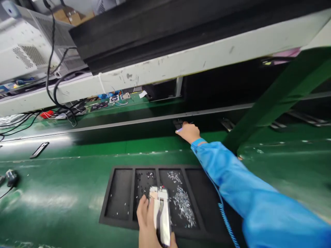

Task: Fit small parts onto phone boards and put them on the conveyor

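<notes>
My left hand is closed round a white hand tool, held low over a black tray with several compartments. Many tiny silver parts lie scattered in the tray's middle compartments. My right arm, in a blue sleeve, reaches far forward. My right hand rests at the dark conveyor belt, its fingers curled on a small dark flat object whose nature I cannot make out.
A green worktop runs left to right. A dark flat device lies on the belt at left. A white beam and cables hang overhead. A green slanted post stands right. Grey equipment boxes sit upper left.
</notes>
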The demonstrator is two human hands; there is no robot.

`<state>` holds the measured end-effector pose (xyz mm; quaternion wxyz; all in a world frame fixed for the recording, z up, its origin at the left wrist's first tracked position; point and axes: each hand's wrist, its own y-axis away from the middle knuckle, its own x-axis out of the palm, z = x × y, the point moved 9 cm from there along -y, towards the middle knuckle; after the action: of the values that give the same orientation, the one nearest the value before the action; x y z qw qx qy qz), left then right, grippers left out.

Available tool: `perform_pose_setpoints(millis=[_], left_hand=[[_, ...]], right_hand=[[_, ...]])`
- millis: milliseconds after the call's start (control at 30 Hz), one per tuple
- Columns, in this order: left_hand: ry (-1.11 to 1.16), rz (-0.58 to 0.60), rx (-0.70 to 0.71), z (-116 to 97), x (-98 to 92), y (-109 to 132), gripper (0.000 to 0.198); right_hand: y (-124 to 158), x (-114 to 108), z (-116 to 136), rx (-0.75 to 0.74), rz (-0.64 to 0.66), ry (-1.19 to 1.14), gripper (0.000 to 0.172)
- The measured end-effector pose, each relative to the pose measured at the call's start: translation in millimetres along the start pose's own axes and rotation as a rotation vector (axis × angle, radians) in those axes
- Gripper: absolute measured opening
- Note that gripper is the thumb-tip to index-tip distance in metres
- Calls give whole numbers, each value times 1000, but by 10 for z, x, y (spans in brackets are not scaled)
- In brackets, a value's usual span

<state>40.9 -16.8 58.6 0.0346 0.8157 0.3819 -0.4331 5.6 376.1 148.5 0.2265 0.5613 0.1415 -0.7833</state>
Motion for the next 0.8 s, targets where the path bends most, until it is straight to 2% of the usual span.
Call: perform_pose_setpoints(millis=[67, 133, 167, 233, 267, 333, 367, 433, 500, 567, 633, 733, 767, 800], left_hand=[[17, -57, -25, 46, -299, -354, 96], [25, -107, -9, 142, -531, -902, 89], [27, -112, -12, 224, -576, -1228, 89], [23, -125, -31, 421, -532, -1915, 89], [19, -136, -50, 526, -450, -2246, 89], [6, -163, -94, 713, -200, -2824, 81], [-3, -176, -111, 783, -53, -3055, 72], [-23, -190, -135, 879, 239, -3390, 61], [-45, -190, -143, 939, 470, -3575, 58], [-70, -182, -138, 989, 623, -3649, 60], [-99, -167, -124, 1037, 730, -3665, 66], [-154, -125, -94, 1071, 881, -3687, 76], [-175, -106, -82, 1062, 927, -3710, 77], [-197, -86, -72, 1037, 957, -3740, 77]], right_hand=[[413, -71, -23, -98, -24, 39, 39], [1083, -7, -28, -208, -29, 62, 40], [1477, 74, -8, -274, -31, 76, 38], [2318, 212, 183, -537, -160, 89, 33], [2647, 347, 228, -576, -168, 78, 34], [3093, 620, 352, -609, -182, 44, 34], [3195, 734, 405, -579, -203, 33, 35], [3218, 917, 473, -459, -237, 46, 39], [3128, 1007, 505, -380, -249, 75, 43], [2993, 967, 492, -414, -240, 84, 45], [2778, 797, 372, -495, -216, 80, 43], [2256, 493, 43, -610, -92, -24, 38], [2061, 502, -61, -641, 97, -214, 40], [1864, 468, -174, -626, 192, -407, 46]])
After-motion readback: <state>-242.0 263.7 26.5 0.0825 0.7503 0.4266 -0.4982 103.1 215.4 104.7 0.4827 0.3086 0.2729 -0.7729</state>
